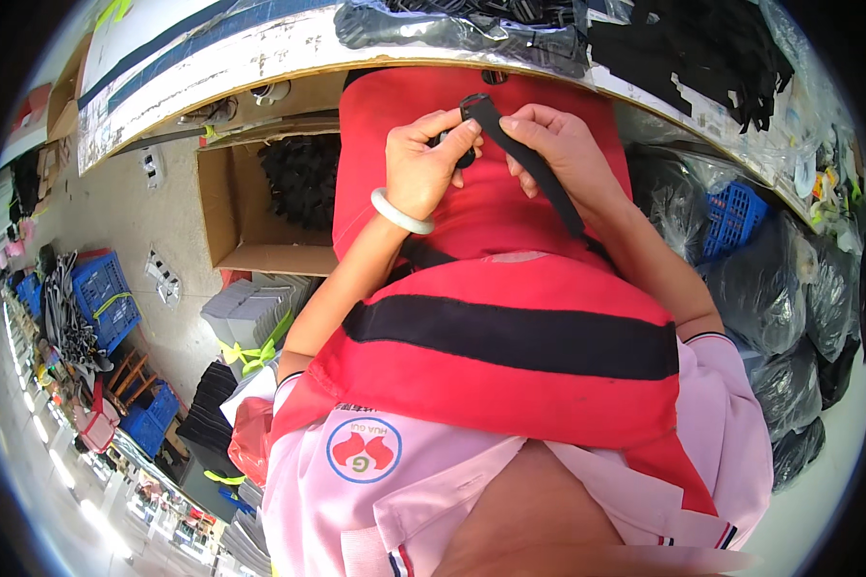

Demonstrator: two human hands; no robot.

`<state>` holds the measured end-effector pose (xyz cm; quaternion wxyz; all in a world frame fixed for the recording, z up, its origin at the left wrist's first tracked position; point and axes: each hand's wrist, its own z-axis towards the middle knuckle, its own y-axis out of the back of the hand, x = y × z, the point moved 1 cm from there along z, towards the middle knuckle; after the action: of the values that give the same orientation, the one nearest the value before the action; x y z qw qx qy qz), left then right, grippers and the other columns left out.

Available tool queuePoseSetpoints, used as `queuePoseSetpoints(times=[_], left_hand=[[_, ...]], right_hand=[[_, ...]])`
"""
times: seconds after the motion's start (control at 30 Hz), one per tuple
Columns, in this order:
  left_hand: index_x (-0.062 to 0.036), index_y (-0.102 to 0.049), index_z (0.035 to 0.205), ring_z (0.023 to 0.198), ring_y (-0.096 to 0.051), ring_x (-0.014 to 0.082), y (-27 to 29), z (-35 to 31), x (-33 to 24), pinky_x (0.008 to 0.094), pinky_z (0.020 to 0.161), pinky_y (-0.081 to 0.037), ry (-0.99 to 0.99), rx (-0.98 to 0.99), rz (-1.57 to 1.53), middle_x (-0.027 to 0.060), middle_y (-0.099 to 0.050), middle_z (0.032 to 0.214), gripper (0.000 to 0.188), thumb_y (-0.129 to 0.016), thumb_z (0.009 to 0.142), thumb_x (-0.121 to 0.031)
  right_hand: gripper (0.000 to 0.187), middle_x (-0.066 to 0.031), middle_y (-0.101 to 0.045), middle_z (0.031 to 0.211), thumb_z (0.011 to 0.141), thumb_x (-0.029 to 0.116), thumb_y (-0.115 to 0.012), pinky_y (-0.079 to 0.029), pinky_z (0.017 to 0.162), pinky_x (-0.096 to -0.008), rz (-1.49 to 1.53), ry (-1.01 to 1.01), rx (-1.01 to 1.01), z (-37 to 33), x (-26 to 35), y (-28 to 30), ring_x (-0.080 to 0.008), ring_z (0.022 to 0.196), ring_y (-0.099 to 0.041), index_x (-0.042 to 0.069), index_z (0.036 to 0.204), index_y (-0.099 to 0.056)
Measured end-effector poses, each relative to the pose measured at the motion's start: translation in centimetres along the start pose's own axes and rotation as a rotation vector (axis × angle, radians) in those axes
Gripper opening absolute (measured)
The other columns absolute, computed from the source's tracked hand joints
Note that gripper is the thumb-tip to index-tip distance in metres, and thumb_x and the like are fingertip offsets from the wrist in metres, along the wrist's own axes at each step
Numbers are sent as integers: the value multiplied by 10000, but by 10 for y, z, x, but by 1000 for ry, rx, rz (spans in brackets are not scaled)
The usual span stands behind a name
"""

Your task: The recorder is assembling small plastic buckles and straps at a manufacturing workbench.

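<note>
Pinching black strap (527, 159) w/ both left hand (423, 163) & right hand (558, 149) above red apron (471, 288), threading buckle (457, 144) apparently unfinished.

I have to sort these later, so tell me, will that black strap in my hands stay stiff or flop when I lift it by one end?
The black strap probably flops: past the right hand it drapes down over the red apron. It looks thin and flat, so likely light. The left hand pinches its end, where a buckle may add slight weight.
</note>
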<state>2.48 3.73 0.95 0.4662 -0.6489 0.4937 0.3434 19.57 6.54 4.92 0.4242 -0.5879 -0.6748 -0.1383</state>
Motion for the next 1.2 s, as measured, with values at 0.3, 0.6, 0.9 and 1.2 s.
queuePoseSetpoints(times=[0.3, 0.6, 0.9, 1.2], left_hand=[[24, -681, 999, 660, -565, 88, 7, 0, 10, 281, 580, -463, -468, -52, 482, 37, -610, 749, 173, -677, 834, -26], [22, -650, 1101, 652, -651, 135, 24, -1, 8, 200, 409, -442, 192, 45, -275, 78, -674, 810, 245, -637, 890, -102], [44, -686, 978, 567, -652, 166, 17, 0, 7, 213, 388, -432, 150, -50, -243, 80, -666, 759, 199, -681, 867, -121], [21, -693, 1012, 591, -612, 84, 13, -8, 1, 200, 419, -449, -69, -178, 4, 58, -682, 790, 211, -695, 862, -127]], right_hand=[[231, -77, -630, 729, 942, 233, -594, -496, 490, -221, 31, 175, -41, 14, -13, -9, -102, 548, -587, 6, 972, -564], [259, -61, -654, 842, 916, 230, -640, -503, 688, -237, -30, 88, 29, 30, -14, 1, -110, 734, -619, 15, 1060, -624], [111, 15, -551, 816, 876, 114, -669, -413, 648, -213, -542, 878, -140, 3, 10, -10, -61, 740, -497, 18, 893, -618], [218, 65, -456, 600, 874, 233, -647, -268, 477, -202, -412, -38, 21, 8, -4, -5, -12, 528, -369, 76, 729, -604]])
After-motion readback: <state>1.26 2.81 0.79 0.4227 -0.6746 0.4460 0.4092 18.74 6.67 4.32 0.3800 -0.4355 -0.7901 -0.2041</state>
